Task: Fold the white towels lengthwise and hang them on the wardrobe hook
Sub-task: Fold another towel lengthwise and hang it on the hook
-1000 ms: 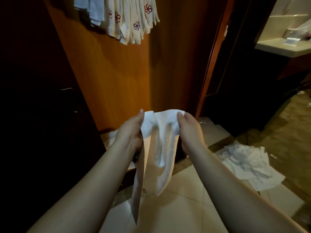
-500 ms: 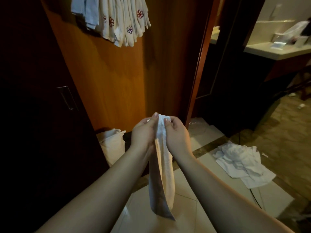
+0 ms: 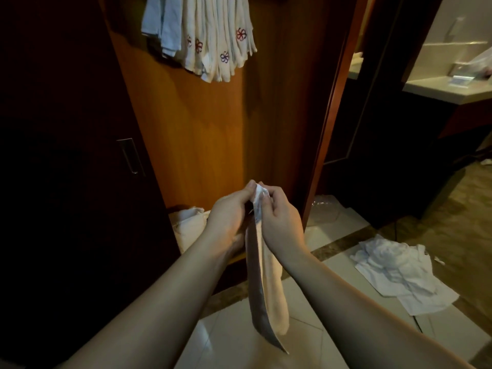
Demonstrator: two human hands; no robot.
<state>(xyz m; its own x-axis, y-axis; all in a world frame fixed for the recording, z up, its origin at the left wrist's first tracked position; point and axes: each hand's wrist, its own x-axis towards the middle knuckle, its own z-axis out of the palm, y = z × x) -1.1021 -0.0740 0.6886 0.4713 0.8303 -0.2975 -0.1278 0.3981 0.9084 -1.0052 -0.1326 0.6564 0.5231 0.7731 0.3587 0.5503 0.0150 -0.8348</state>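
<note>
White towel (image 3: 269, 291) folded narrow, top pinched by left hand (image 3: 229, 211) and right hand (image 3: 279, 217), hanging towels (image 3: 210, 35) above, hook seemingly hidden

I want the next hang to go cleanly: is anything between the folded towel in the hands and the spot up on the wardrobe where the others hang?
Nothing visible. The folded towel hangs from both hands, with bare wardrobe panel up to the hung towels; the hook itself is out of view.
</note>
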